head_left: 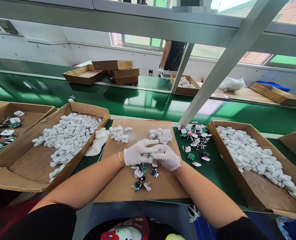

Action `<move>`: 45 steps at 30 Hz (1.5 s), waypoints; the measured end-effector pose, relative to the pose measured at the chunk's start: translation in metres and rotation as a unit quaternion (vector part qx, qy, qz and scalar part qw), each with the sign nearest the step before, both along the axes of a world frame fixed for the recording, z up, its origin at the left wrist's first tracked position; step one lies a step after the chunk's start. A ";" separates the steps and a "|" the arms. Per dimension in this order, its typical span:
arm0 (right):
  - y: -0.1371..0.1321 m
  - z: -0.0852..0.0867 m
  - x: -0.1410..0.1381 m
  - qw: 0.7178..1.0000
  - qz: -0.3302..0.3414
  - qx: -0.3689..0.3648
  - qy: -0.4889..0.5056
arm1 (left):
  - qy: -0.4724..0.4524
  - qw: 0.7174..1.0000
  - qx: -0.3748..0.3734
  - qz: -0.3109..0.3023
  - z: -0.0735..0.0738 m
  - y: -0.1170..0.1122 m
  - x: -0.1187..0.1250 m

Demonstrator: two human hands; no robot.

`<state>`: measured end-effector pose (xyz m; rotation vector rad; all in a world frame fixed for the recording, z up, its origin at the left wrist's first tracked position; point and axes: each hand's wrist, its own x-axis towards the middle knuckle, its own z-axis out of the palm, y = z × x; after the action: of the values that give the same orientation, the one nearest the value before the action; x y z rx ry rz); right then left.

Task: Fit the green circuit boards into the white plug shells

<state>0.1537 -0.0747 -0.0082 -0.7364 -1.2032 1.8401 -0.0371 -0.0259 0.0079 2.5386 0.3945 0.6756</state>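
My left hand point(138, 153), in a white glove, meets my right hand point(166, 157), gloved the same way, above a cardboard sheet point(118, 186). Both are closed, fingertips together around a small white plastic part point(148, 155), mostly hidden by the fingers. What else the right fingers pinch cannot be made out. Just below the hands lie several small green circuit boards point(136, 186) with wires and white pieces attached. Beyond the hands, on the sheet, sit a pile of small white plastic parts point(119, 134) at left and a pile of white caps point(161, 135) at right.
Cardboard trays of white parts flank me, a left tray point(18, 166) and a right tray point(255, 196). More wired boards point(195, 135) lie right of the sheet. A white cloth glove point(97, 142) lies at left. A metal post point(220, 63) slants ahead; a co-worker point(174, 55) stands beyond.
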 end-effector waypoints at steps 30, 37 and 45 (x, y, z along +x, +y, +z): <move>-0.003 0.016 -0.008 0.999 0.035 0.021 0.009 | -0.121 0.980 0.079 0.138 -0.001 -0.014 0.002; -0.008 0.013 -0.013 1.000 0.001 0.018 -0.004 | -0.106 0.985 0.047 0.130 -0.010 -0.015 0.009; -0.009 0.020 -0.013 1.000 -0.012 0.001 0.011 | -0.168 0.979 -0.018 0.111 -0.005 -0.013 0.007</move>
<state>0.1404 -0.0837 0.0118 -0.7256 -1.1770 1.8225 -0.0304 -0.0393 0.0028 2.3069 0.5660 1.1500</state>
